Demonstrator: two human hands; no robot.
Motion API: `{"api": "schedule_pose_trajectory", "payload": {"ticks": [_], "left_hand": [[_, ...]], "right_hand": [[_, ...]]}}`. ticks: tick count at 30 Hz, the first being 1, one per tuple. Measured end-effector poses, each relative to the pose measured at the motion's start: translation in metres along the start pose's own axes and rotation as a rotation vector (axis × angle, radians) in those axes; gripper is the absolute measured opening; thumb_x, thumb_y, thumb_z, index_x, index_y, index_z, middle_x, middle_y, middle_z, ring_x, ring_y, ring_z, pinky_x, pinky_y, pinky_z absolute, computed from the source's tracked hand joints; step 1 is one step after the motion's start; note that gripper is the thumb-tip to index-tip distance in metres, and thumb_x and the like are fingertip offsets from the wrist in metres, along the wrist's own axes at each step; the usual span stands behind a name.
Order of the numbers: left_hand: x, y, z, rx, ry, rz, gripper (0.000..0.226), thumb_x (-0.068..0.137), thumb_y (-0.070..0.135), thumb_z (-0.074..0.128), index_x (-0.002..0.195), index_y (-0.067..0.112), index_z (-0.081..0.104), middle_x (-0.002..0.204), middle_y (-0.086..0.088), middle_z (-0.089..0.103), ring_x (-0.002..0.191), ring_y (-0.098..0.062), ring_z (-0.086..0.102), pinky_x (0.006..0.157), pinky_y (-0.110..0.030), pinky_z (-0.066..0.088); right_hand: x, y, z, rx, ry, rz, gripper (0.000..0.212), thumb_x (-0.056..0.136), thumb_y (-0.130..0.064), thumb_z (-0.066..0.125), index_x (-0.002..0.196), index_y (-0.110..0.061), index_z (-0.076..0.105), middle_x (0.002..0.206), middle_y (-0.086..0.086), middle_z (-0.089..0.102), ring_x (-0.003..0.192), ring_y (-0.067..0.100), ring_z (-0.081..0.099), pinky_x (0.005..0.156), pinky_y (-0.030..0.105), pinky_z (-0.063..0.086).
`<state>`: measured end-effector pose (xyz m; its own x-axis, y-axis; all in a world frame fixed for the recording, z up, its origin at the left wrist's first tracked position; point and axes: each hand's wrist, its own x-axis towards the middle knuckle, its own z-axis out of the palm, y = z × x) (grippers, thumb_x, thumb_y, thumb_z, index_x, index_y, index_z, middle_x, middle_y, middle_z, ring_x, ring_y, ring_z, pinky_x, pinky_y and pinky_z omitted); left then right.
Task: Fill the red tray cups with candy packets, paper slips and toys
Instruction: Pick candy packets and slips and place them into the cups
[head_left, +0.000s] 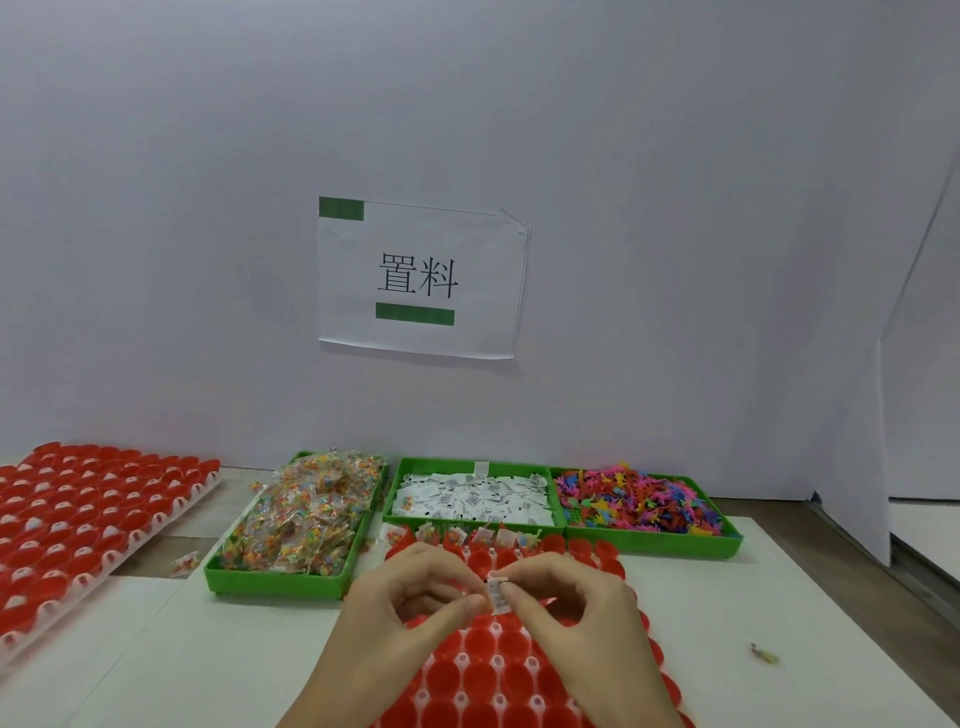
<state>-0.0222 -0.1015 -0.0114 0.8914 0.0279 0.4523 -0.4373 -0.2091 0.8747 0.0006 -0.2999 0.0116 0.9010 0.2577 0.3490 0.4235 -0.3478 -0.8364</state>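
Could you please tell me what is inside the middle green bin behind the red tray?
The middle green bin holds a loose heap of white paper slips with black print; whatever lies beneath them is covered.

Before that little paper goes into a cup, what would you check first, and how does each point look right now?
1. Paper slip held: ok, left hand and right hand both pinch it.
2. Single slip, not several: cannot tell.
3. Red tray under the hands: ok.
4. Empty cups near the hands: ok.
5. Back row already has candy packets: ok for several cups; the rightmost look empty.
6. Slip bin stocked: ok.
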Motion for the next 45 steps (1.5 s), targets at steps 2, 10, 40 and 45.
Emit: {"api": "schedule_pose_trajectory", "payload": {"ticks": [2,10,40,45], "left_hand": [[-0.001,-0.001,0.002,-0.010,-0.007,0.010,0.013,0.083,0.016,0.085,0.094,0.021,0.082,0.101,-0.008,0.073,0.084,-0.028,0.075,0.078,-0.044,0.063],[-0.004,0.001,0.004,-0.007,-0.047,-0.013,0.026,0.082,0.021,0.086,0.105,0.030,0.080,0.091,-0.007,0.077,0.082,-0.024,0.076,0.076,-0.034,0.063],[-0.005,0.014,-0.003,0.051,-0.013,-0.011,0.015,0.075,0.033,0.087,0.083,0.029,0.076,0.082,-0.006,0.077,0.074,-0.021,0.073,0.072,-0.034,0.062],[-0.002,0.008,-0.006,0.081,0.010,0.019,0.015,0.075,0.034,0.087,0.083,0.029,0.075,0.080,-0.004,0.077,0.073,-0.022,0.074,0.072,-0.040,0.061]], "right_hand": [[-0.002,-0.002,-0.001,0.023,-0.026,0.005,0.021,0.089,-0.017,0.078,0.087,-0.038,0.079,0.084,-0.015,0.077,0.082,0.005,0.072,0.069,0.019,0.057],[-0.008,0.000,-0.004,0.104,-0.093,0.027,0.026,0.089,-0.018,0.078,0.091,-0.044,0.080,0.089,-0.012,0.078,0.087,0.011,0.074,0.073,0.024,0.060],[0.163,0.085,-0.068,-0.624,-0.008,0.238,0.015,0.098,-0.012,0.065,0.103,-0.008,0.079,0.102,0.008,0.077,0.081,0.013,0.066,0.079,0.025,0.053],[0.185,0.115,-0.057,-0.781,-0.064,0.272,0.019,0.093,-0.022,0.074,0.094,-0.005,0.082,0.094,0.011,0.079,0.078,0.016,0.068,0.079,0.024,0.050]]}}
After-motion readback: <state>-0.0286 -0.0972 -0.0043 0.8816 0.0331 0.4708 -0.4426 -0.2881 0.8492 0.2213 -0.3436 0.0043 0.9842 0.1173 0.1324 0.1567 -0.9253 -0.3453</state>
